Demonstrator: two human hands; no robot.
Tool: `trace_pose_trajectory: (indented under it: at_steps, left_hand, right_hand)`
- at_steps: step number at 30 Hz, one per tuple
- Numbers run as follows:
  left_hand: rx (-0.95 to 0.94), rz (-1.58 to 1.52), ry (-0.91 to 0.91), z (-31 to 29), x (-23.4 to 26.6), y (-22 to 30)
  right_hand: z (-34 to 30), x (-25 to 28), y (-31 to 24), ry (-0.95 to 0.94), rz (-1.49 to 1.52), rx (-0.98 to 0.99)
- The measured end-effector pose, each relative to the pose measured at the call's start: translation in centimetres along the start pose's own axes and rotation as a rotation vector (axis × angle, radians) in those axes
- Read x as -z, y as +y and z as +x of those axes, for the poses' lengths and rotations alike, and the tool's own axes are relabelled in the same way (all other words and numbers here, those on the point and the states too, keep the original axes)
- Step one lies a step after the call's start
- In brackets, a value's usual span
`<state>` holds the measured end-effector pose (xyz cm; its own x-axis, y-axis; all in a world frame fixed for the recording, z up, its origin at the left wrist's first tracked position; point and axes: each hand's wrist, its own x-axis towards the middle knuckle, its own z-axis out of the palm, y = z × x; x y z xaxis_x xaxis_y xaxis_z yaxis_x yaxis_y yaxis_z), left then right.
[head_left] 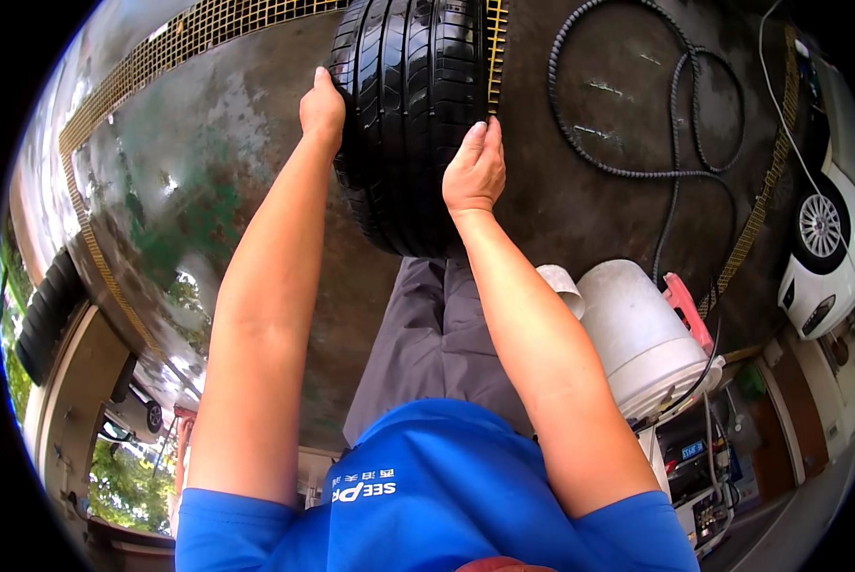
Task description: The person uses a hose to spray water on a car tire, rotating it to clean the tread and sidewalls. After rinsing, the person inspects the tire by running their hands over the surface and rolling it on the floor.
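A black, shiny-wet car tire (403, 124) stands upright in front of my legs, its grooved tread facing me. My left hand (322, 112) presses against its left side, thumb pointing up and the other fingers hidden behind the rubber. Lower down on the right side, my right hand (477, 170) grips the tire's edge, with its thumb and part of the fingers showing. Both arms reach out straight, so the tire is held between the two hands. Its upper part runs out of view.
A black spiral-wrapped hose (675, 172) lies coiled on the wet floor at right. A whitish bucket (628, 324) stands beside my right forearm, near a red-pink object (687, 310). Yellow floor grating (198, 38) runs along the far left. A white car (833, 248) is at far right.
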<state>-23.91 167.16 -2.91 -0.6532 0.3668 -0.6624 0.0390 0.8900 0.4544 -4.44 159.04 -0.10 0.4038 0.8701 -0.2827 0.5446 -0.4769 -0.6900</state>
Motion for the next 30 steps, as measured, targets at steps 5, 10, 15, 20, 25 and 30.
trace_pose_trajectory:
  at_steps: [5,10,15,20,25,30]
  left_hand:
    - [-0.012,0.014,0.003,1.5,-0.5,0.2]
    - [0.023,-0.011,-0.019,2.3,-1.2,1.1]
    - [-0.314,-0.007,-0.190,3.7,-0.6,-0.5]
    - [-0.418,0.084,0.017,-4.8,-1.4,-3.4]
    - [-0.462,0.142,0.150,-7.2,-2.8,-2.9]
    - [-0.448,0.164,0.150,-7.7,-3.9,-1.1]
  right_hand:
    - [0.9,-0.2,-0.5,-0.013,-0.016,0.001]
    - [2.2,-0.2,-1.2,-0.011,-0.043,-0.024]
    - [4.1,-0.2,-2.5,-0.043,-0.135,-0.079]
    - [6.3,0.9,-2.9,-0.036,-0.178,-0.123]
    - [8.1,1.3,-1.9,-0.028,-0.152,-0.102]
    - [10.0,2.3,-1.7,-0.054,-0.034,-0.120]
